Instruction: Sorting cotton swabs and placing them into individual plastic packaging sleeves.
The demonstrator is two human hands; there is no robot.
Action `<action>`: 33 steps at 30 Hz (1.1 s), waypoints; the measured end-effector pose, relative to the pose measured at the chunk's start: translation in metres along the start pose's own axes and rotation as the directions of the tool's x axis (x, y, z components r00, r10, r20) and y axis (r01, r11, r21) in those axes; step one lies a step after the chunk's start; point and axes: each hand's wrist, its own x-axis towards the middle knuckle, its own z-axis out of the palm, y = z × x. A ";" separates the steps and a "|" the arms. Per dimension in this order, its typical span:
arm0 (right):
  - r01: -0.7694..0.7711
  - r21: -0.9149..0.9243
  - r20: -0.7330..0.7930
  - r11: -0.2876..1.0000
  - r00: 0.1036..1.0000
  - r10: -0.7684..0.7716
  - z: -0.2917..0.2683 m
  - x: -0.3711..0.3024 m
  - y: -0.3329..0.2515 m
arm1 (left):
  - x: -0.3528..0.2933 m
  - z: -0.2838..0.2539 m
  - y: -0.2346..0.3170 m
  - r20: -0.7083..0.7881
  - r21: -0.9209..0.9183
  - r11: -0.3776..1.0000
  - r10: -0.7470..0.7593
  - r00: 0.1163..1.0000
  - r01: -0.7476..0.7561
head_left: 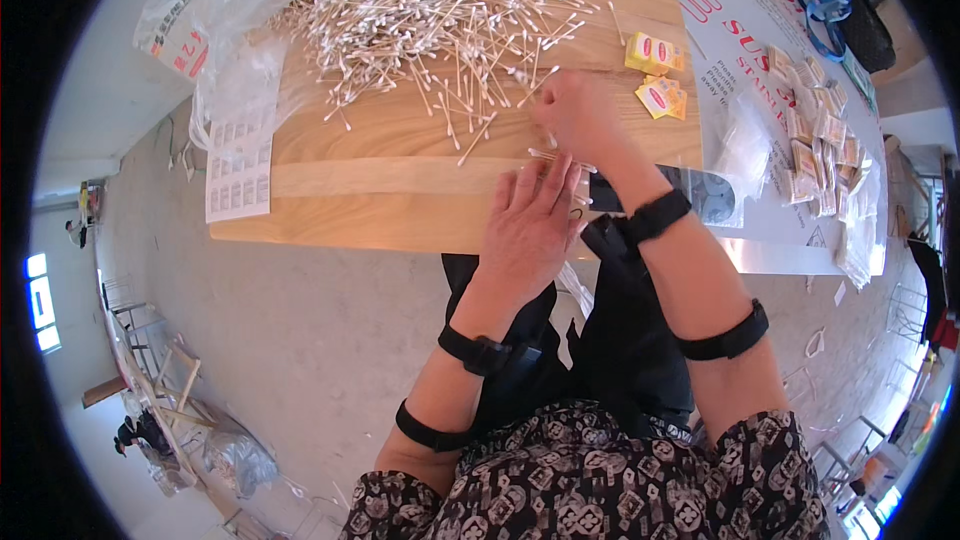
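Patterned shirt (600, 485) | wooden table (350, 220) — heaped swabs (410, 15) | grey floor (320, 340) | left fingers (526, 190) slightly spread, right fingers (553, 105) curled — pinch unclear

A big pile of cotton swabs (430, 25) lies on the wooden counter (350, 202). On the person's side of the pile, the left hand (530, 225) is palm down, with a few loose swabs near its fingers. The right hand (578, 120) is curled, just beside the pile's near right edge; its content is hidden. Right of the pile is a small yellow stack (654, 54); farther right, many small packets (828, 145). Left of it lies a printed white sheet (238, 165).
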 end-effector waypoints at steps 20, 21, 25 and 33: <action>0.225 0.114 0.040 0.968 0.972 -0.230 -0.036 -0.055 0.031 | -0.003 -0.002 0.005 -0.017 -0.138 0.987 -0.084 0.996 0.081; 0.223 0.113 0.038 0.968 0.973 -0.229 -0.034 -0.056 0.032 | -0.003 -0.001 0.005 -0.017 -0.138 0.987 -0.082 0.997 0.079; 0.229 0.177 -0.022 0.957 0.973 -0.229 -0.030 -0.060 0.029 | 0.000 -0.003 0.003 -0.010 -0.172 0.978 -0.123 0.992 0.120; 0.165 0.276 -0.221 0.947 0.970 -0.104 -0.030 -0.042 0.034 | 0.004 0.002 0.001 0.042 -0.031 0.995 -0.097 0.994 0.098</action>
